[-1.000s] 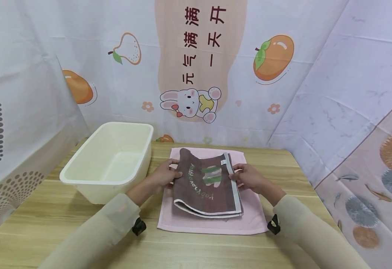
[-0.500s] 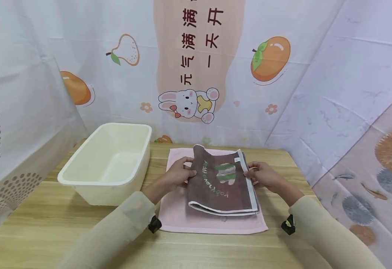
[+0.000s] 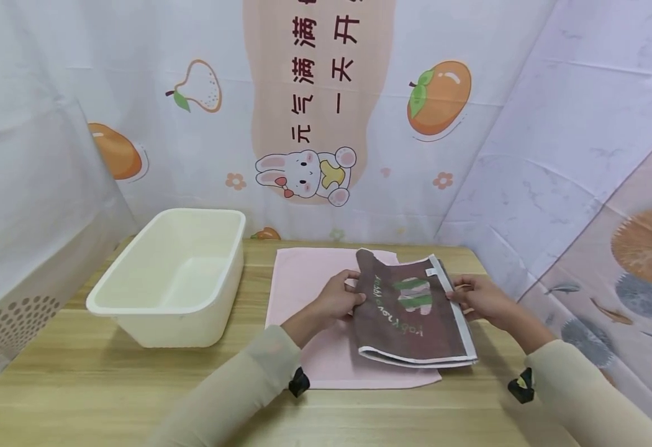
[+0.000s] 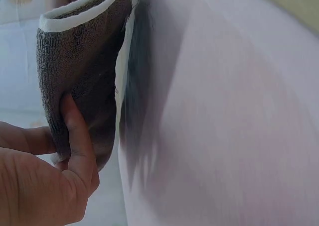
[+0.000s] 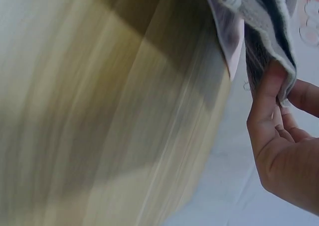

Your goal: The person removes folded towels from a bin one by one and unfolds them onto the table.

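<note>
Between my two hands hangs a folded dark brown towel (image 3: 393,310) with white edging, a green and pink striped motif and lettering. Its folded left side is pinched by my left hand (image 3: 338,298); in the left wrist view the thumb and fingers (image 4: 79,141) grip the terry fold. My right hand (image 3: 479,299) pinches the white-bordered right edge, and the right wrist view has that layered hem between thumb and fingers (image 5: 266,101). Below and to the left lies a pink towel (image 3: 303,267), spread flat and partly covered from sight by the brown one.
A cream plastic basin (image 3: 164,308) stands on the left of the wooden table (image 3: 108,397). Printed curtains (image 3: 298,217) rise along the back and both sides, close to the table's edges.
Both hands have carried the brown towel to the right, from over the middle of the pink towel to past its right edge. The head view has shifted slightly.
</note>
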Demonstrator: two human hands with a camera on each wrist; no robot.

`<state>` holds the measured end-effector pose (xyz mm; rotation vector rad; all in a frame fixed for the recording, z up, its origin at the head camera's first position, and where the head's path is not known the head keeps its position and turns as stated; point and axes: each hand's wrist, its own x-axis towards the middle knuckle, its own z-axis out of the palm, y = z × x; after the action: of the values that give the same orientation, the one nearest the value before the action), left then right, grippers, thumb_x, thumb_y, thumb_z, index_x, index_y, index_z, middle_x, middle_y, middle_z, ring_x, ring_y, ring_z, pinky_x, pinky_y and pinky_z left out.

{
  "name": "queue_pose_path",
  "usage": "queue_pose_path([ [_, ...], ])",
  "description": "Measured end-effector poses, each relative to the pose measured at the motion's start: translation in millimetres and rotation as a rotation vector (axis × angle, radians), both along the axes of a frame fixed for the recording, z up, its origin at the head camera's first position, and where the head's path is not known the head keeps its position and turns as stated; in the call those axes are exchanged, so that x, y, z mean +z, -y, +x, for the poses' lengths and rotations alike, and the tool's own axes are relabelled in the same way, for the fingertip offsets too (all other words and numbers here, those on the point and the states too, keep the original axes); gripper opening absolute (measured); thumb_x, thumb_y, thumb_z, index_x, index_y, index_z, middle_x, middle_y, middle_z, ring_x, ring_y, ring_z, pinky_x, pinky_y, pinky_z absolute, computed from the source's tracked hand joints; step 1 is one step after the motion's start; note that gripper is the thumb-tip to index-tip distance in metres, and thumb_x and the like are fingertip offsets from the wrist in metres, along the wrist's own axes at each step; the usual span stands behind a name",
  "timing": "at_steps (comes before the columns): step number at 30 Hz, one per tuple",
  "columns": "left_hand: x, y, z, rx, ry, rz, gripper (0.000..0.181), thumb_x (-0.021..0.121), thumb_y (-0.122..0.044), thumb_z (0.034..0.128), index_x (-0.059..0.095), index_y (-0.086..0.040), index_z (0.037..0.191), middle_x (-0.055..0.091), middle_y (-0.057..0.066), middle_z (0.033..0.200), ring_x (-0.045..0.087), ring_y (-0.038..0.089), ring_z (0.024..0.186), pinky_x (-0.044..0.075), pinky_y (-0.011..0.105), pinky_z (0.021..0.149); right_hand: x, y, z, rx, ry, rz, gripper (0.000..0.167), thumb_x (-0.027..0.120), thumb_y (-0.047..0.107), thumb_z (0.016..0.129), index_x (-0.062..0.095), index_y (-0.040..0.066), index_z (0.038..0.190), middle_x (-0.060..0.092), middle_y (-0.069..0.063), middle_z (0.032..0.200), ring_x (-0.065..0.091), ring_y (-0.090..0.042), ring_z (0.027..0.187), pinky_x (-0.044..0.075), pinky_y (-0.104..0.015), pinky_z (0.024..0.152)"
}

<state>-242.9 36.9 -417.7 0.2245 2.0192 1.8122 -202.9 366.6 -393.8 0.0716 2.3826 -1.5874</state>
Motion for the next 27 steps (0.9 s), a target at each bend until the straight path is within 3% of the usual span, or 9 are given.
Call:
queue_pose_path([
  [7, -4.6, -37.3, 18.8, -0.009, -0.007, 0.041, 0.048, 0.066, 0.004, 0.0940, 0.053, -0.010, 0.138, 0.063, 0.012, 0.098, 0.065, 0.020, 0.066, 0.054, 0.031, 0.048, -0.1, -40.0, 19.8, -0.024, 0.030, 0.022, 0.030, 0.058, 0.008, 0.102, 0.046, -0.010, 0.124, 0.069, -0.003, 0.092, 0.070, -0.017, 0.081, 0.061, -0.041, 0.070],
  [12, -10.9, -53.5, 32.8, -0.037, 0.003, 0.042, 0.048, 0.065, 0.005, 0.0944, 0.051, -0.010, 0.138, 0.061, 0.010, 0.096, 0.064, 0.020, 0.066, 0.054, 0.031, 0.046, -3.2, -64.0, 31.9, -0.026, 0.061, 0.044, 0.020, 0.056, 0.009, 0.103, 0.050, -0.005, 0.117, 0.066, -0.001, 0.091, 0.068, -0.015, 0.080, 0.061, -0.041, 0.072],
  [18, -16.5, -60.0, 43.9, -0.037, 0.012, -0.047, 0.050, 0.065, 0.006, 0.0931, 0.049, -0.008, 0.138, 0.061, 0.011, 0.099, 0.066, 0.022, 0.066, 0.057, 0.033, 0.049, -16.8, -77.1, 38.7, -0.032, 0.106, 0.079, 0.011, 0.058, 0.011, 0.102, 0.054, 0.003, 0.107, 0.050, 0.004, 0.073, 0.057, -0.010, 0.067, 0.058, -0.035, 0.066],
  [23, -22.5, -61.7, 46.1, -0.005, 0.027, -0.151, 0.045, 0.066, 0.001, 0.0930, 0.049, -0.001, 0.135, 0.062, 0.012, 0.103, 0.064, 0.021, 0.060, 0.058, 0.034, 0.050, -35.9, -80.1, 42.9, -0.087, 0.149, 0.079, 0.010, 0.059, 0.007, 0.100, 0.055, 0.000, 0.105, 0.060, 0.002, 0.074, 0.062, -0.014, 0.069, 0.057, -0.036, 0.064],
  [27, -23.8, -61.1, 50.5, -0.052, 0.140, -0.061, 0.044, 0.067, -0.004, 0.0939, 0.047, 0.002, 0.132, 0.064, 0.018, 0.097, 0.070, 0.029, 0.073, 0.062, 0.046, 0.063, -38.6, -80.2, 44.2, -0.108, 0.174, 0.070, 0.011, 0.058, 0.007, 0.101, 0.052, -0.001, 0.107, 0.068, -0.002, 0.086, 0.067, -0.019, 0.076, 0.058, -0.040, 0.065],
])
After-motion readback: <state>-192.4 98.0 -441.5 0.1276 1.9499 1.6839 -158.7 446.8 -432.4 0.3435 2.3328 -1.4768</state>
